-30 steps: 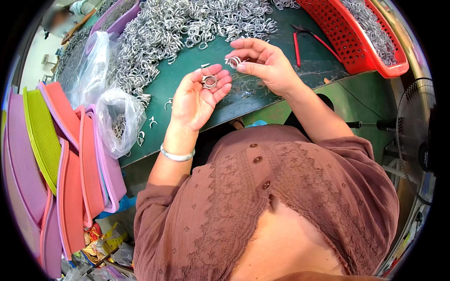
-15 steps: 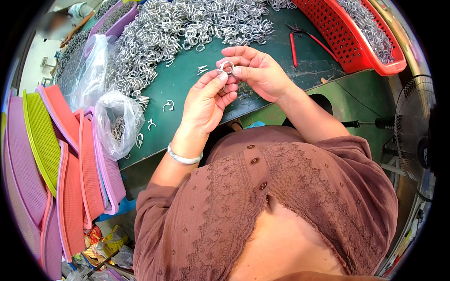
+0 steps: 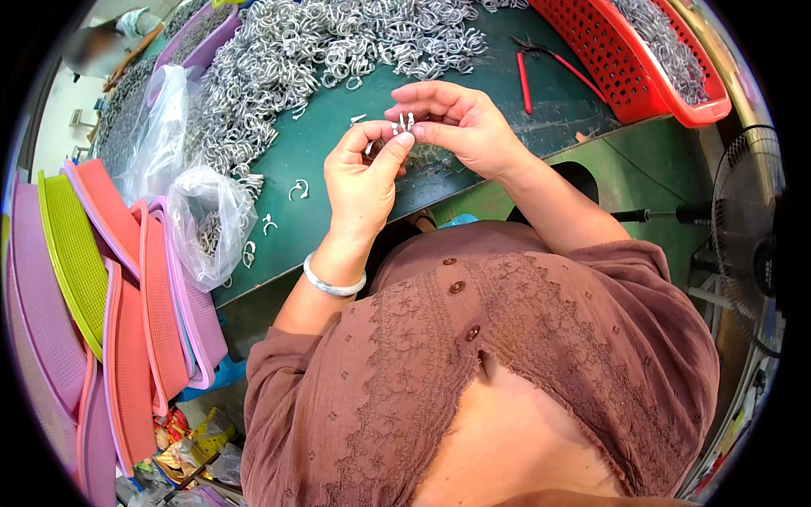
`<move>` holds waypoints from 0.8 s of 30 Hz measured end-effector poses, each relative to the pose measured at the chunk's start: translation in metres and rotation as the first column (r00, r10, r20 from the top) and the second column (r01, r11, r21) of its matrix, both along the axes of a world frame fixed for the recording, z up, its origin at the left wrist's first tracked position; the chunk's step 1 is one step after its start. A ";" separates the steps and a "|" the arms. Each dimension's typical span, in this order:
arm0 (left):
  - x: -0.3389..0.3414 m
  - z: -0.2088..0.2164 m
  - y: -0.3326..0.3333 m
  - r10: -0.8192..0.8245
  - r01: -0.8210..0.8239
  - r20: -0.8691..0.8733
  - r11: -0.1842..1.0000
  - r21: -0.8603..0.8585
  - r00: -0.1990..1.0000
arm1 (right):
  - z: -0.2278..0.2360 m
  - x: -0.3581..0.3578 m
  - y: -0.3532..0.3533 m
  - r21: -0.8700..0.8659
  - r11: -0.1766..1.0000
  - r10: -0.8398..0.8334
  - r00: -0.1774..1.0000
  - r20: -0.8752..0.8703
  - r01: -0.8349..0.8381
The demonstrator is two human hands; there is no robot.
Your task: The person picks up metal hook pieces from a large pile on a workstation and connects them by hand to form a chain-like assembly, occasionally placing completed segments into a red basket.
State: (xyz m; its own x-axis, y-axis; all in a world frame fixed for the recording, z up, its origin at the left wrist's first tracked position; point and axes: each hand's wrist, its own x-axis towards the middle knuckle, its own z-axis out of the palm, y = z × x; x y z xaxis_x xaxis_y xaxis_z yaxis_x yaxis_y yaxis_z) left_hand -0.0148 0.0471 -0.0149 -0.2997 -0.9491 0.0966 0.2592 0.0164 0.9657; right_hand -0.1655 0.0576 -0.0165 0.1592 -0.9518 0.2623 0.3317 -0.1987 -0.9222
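Observation:
Over the green tabletop, my two hands meet in front of a heap of small silvery metal rings. My left hand is closed, thumb and forefinger pinching a metal ring; more metal shows inside its curled fingers. From the right, my right hand pinches the same ring, its thumb at the ring's edge and its other fingers bent behind. Left of my hands lie a loose open ring and a smaller curved piece.
Red-handled pliers lie beside a red perforated basket holding more rings. A clear plastic bag with rings sits at the table's left edge. Coloured baskets are stacked at left; a fan stands at right.
The ring between my fingers has turned from facing me to nearly edge-on. My left hand has curled more and shifted slightly left; my right hand has stayed close to its place.

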 end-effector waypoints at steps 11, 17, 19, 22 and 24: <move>0.000 0.002 0.000 -0.016 0.019 -0.043 0.998 0.058 0.999 | -0.003 0.000 0.001 0.031 0.999 0.016 0.999 0.035 -0.017; 0.001 -0.001 -0.001 -0.029 0.038 -0.070 0.992 0.123 0.997 | -0.002 0.001 0.001 0.050 0.999 0.001 0.999 -0.046 0.001; 0.004 0.001 -0.005 -0.022 0.029 -0.044 0.986 0.162 0.999 | -0.006 0.000 -0.001 0.034 0.999 -0.033 0.994 -0.107 0.037; 0.013 0.013 -0.018 -0.067 0.067 -0.011 0.950 0.306 0.998 | -0.001 -0.006 0.001 0.034 0.996 -0.077 0.988 -0.132 0.082; 0.021 0.026 -0.044 -0.043 0.037 0.016 0.952 0.305 0.999 | 0.004 -0.014 0.003 0.072 0.992 -0.095 0.987 -0.130 0.105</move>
